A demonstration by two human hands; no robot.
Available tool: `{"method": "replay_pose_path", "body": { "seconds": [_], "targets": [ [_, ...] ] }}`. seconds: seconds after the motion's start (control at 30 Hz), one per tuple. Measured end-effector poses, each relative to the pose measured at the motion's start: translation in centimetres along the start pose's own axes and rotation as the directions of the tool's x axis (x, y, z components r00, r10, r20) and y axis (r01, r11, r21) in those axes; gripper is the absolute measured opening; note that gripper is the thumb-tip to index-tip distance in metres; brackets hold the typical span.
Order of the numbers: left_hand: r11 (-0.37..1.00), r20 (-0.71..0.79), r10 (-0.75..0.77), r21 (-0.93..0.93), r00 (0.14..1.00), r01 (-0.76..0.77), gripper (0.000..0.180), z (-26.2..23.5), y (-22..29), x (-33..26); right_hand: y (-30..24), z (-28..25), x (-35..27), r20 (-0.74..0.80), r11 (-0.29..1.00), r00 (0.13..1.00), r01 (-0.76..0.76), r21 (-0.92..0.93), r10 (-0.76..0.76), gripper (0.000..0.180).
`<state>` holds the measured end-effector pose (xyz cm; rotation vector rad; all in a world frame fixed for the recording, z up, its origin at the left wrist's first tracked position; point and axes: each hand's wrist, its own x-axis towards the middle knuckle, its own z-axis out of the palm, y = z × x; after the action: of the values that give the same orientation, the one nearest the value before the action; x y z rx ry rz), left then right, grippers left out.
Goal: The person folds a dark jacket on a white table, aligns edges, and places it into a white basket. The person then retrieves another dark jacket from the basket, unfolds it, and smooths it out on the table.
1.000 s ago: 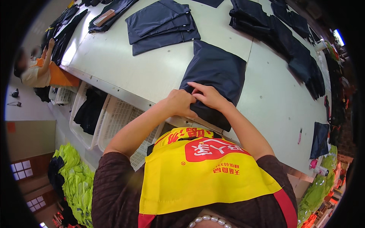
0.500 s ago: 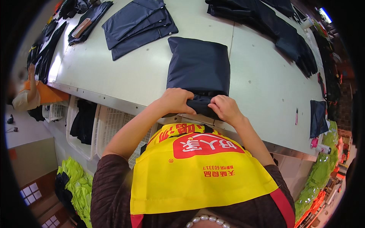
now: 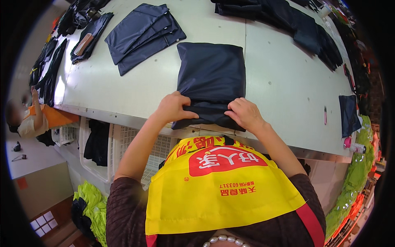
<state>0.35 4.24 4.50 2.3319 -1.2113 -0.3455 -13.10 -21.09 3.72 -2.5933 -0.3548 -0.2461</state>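
The dark blue folded cloth (image 3: 212, 72) lies on the pale table (image 3: 284, 107), right at its near edge and directly in front of the person, with both hands on its near end. As for progress, the main part is already laid into a fairly smooth, squarish shape, while a strip along the near end is turned over and looks rumpled; judging by that, the main body is done and this end is not yet flat. The cloth points straight away from the person, its squared far edge outermost and the strip closest to the body; its long axis seems to run near to far, only slightly longer than its width, while the strip lies crosswise. The left hand (image 3: 173, 108) is partly open at the left side, thumb spread from curled fingers across the strip; whether it grips cannot be told. The right hand (image 3: 245, 113) is nearly closed, fingertips and thumb pinching the right side. Beyond, to the left, a fanned stack of dark cloth (image 3: 140, 31) lies well apart.
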Motion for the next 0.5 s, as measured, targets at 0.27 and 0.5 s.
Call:
{"method": "replay_pose_path", "body": {
  "seconds": [0.27, 0.5],
  "targets": [
    [0.972, -0.235, 0.231, 0.017, 0.944, -0.233, 0.022, 1.6, 2.4, 0.5, -1.0, 0.0, 0.3, -0.441, 0.966, 0.888, -0.215, -0.142, 0.133, 0.032],
    [0.877, -0.186, 0.467, 0.225, 0.865, -0.425, 0.014, 3.3, 4.1, 4.3, 2.3, 2.3, 0.4, -0.228, 0.973, 0.969, 0.04, -0.228, -0.094, 0.011]
  ]
}}
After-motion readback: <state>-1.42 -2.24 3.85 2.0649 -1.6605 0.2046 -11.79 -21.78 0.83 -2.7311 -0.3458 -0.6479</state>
